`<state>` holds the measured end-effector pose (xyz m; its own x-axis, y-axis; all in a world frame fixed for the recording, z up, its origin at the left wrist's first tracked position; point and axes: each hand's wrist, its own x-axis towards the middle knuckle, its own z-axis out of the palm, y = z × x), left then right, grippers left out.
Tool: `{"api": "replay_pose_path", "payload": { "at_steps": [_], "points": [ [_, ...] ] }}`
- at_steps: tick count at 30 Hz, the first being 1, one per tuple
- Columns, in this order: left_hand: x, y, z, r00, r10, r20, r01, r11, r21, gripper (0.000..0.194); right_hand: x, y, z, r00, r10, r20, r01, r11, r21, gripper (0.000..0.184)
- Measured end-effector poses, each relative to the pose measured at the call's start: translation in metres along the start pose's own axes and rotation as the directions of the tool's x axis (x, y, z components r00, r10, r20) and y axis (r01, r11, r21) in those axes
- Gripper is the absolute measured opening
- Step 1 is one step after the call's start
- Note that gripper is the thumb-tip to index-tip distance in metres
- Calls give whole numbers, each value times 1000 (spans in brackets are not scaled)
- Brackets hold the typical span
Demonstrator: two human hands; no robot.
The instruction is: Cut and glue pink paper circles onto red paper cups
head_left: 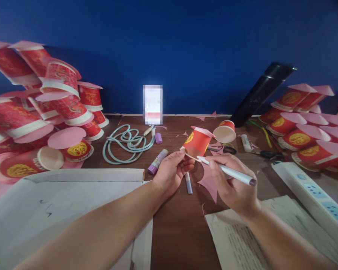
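Observation:
A red paper cup point(199, 140) with a yellow emblem and a pink paper disc on top is held by its rim in my left hand point(173, 170). The fingers and thumb of that hand pinch the cup's lower edge. My right hand point(236, 183) grips a white marker pen point(228, 171), its tip at or very near the cup's rim. Below the cup lie a pen cap point(188, 182) or similar white-and-blue stick and a pink paper scrap point(208, 183). A purple glue stick point(157, 162) lies just left of my left hand.
Stacks of red cups with pink discs stand at left point(70, 148) and right point(301, 138). A coiled cable point(126, 144) runs to a lit phone point(152, 105). A loose cup point(224, 132), black bottle point(263, 93), scissors point(267, 154), power strip point(312, 195), printed paper point(242, 240) and white box lid point(73, 210) lie around.

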<state>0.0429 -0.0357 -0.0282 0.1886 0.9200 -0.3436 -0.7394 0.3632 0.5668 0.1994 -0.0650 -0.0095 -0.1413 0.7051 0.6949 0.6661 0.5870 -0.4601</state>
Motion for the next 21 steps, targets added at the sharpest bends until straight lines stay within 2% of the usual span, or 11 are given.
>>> {"api": "replay_pose_path", "payload": {
  "at_steps": [14, 21],
  "points": [
    [0, 0, 1, 1000, -7, -8, 7, 1000, 10, 9, 0, -2, 0, 1000, 1, 29, -1, 1000, -7, 9],
    [0, 0, 1, 1000, -15, -13, 15, 1000, -7, 9, 2, -4, -3, 991, 74, -110, -74, 997, 1, 12]
  ]
}}
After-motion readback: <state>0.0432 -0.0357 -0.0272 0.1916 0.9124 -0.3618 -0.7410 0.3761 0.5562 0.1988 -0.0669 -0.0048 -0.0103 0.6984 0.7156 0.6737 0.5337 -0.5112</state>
